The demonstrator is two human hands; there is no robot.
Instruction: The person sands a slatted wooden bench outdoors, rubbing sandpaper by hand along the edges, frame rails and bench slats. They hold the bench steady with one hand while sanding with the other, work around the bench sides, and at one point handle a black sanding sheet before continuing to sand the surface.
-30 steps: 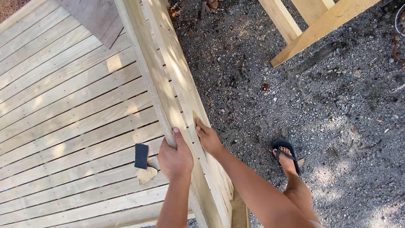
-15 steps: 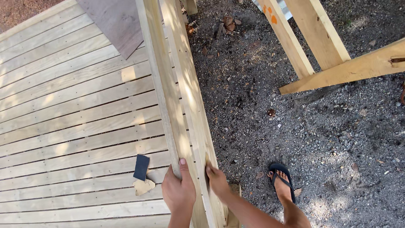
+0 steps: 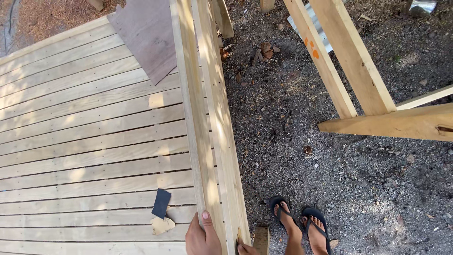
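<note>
A pale wooden rail (image 3: 207,118) of long boards runs from the bottom centre to the top, standing on edge along a slatted deck (image 3: 85,141). My left hand (image 3: 202,235) grips the rail's near end from the left side, thumb on top. Only the fingertips of my right hand (image 3: 245,248) show at the bottom edge, touching the rail's right face. A dark sheet of sandpaper (image 3: 161,203) and a tan scrap (image 3: 162,225) lie on the deck just left of my left hand.
A brownish board (image 3: 148,38) lies on the deck at the top. Right of the rail is dark gravel ground (image 3: 292,141), with my feet in black flip-flops (image 3: 302,226). A timber frame (image 3: 358,80) of angled beams stands at the upper right.
The view has shifted so my hands sit lower in frame. Both hands have slid toward the rail's near end, and my second foot has come into view.
</note>
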